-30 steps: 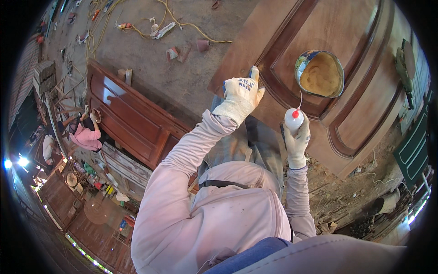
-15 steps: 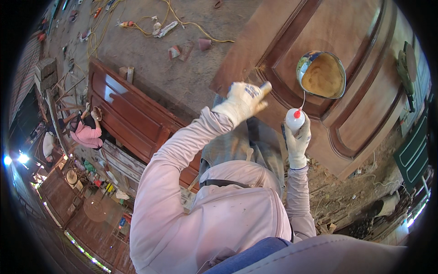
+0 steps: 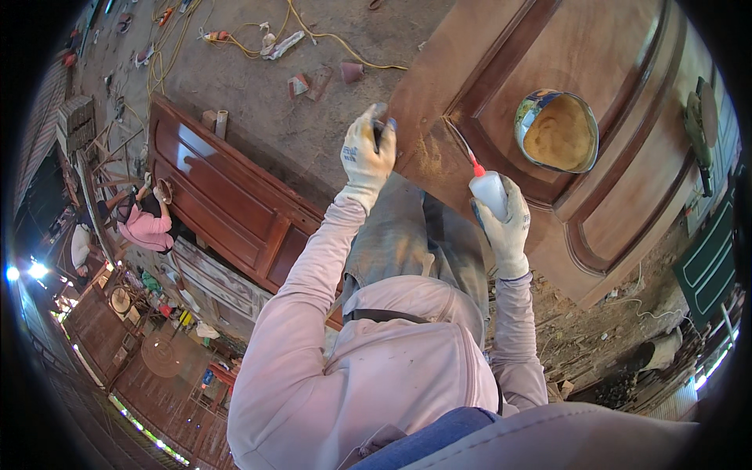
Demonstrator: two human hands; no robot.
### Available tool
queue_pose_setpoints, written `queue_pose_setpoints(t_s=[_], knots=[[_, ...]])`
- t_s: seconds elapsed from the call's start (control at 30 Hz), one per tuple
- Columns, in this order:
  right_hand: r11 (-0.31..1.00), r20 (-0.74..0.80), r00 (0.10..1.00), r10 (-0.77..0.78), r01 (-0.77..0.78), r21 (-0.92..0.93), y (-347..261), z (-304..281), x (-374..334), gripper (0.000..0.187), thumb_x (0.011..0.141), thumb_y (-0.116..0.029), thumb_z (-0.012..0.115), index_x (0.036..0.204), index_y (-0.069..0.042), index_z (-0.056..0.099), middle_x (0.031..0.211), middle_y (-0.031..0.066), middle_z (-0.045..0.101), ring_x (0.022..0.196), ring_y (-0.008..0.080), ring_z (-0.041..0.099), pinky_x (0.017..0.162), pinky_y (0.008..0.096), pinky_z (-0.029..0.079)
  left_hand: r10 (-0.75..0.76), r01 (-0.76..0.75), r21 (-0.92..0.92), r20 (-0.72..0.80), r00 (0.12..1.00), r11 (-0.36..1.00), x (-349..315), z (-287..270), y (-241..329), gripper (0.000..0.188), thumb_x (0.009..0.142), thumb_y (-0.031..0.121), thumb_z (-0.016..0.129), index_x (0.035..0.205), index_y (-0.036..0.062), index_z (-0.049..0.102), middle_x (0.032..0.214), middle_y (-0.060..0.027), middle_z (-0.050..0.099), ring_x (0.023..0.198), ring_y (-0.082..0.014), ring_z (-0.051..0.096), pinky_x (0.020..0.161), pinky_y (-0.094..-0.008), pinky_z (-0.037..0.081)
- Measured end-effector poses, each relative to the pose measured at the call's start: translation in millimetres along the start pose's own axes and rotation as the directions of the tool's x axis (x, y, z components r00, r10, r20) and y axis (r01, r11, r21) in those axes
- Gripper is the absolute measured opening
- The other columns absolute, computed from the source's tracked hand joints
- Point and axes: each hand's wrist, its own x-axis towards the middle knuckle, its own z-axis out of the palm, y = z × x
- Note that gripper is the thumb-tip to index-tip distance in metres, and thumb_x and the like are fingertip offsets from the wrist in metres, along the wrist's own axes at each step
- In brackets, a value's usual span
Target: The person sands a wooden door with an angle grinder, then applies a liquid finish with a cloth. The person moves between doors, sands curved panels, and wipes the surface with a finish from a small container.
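My gloved right hand [image 3: 507,227] is wrapped round a white squeeze bottle [image 3: 489,194] with a red cap [image 3: 478,166]. Its thin pale nozzle slants toward a corner joint of the large brown wooden door panel [image 3: 533,43], and the tip reaches the moulding there. Fine dust [image 3: 427,157] lies scattered on the wood beside that joint. At the panel's near left edge my gloved left hand [image 3: 368,153] is raised with fingers bent and apart, and nothing shows in it. A cut-open container [image 3: 520,129] of tan powder [image 3: 558,135] rests on the panel.
Left of me lies another reddish-brown door [image 3: 227,200], where a person in pink [image 3: 146,227] works with a hand on it. A green tool with a round disc [image 3: 697,133] sits on the panel's far right. Yellow cords [image 3: 345,47] and a small pot [image 3: 352,73] are on the ground.
The bottle has tilted left, bringing its nozzle from near the powder container to the corner joint. My left hand has drawn back left, its fingers now pointing up.
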Motion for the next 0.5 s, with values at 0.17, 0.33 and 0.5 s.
queue_pose_setpoints(t_s=[0.17,0.33,0.5], knots=[[0.998,-0.011,1.000,-0.008,0.007,-0.065,-1.0,4.1,1.2,0.060,0.073,-0.023,0.085,0.121,0.002,0.061,0.109,0.0184,0.069,0.097,0.0346,0.066,0.086,0.0416,0.052,-0.076,0.081,0.029,-0.158,0.984,0.996,0.9,21.2,-15.3,0.038,0.094,0.025,0.065,0.125,0.0041,0.061,0.111,-0.0153,0.069,0.097,-0.0344,0.068,0.084,-0.0411,0.054],[0.991,0.015,1.000,-0.010,0.012,-0.133,-6.3,2.6,4.4,0.056,0.076,-0.018,0.084,0.123,0.002,0.061,0.110,0.0179,0.069,0.101,0.0281,0.068,0.089,0.0372,0.053,-0.056,0.071,0.061,-0.220,0.974,0.996,1.1,29.7,-15.6,0.036,0.093,0.023,0.066,0.123,0.0036,0.061,0.107,-0.0144,0.070,0.093,-0.0340,0.069,0.081,-0.0406,0.055],[0.990,0.033,0.999,0.009,-0.005,-0.141,-9.8,2.9,7.2,0.057,0.077,-0.020,0.084,0.124,0.003,0.060,0.112,0.0184,0.069,0.102,0.0292,0.068,0.090,0.0379,0.053,-0.007,0.025,0.077,-0.230,0.973,0.997,2.7,30.0,-16.5,0.032,0.092,0.021,0.065,0.119,0.0042,0.062,0.105,-0.0134,0.070,0.091,-0.0330,0.069,0.080,-0.0401,0.055]])
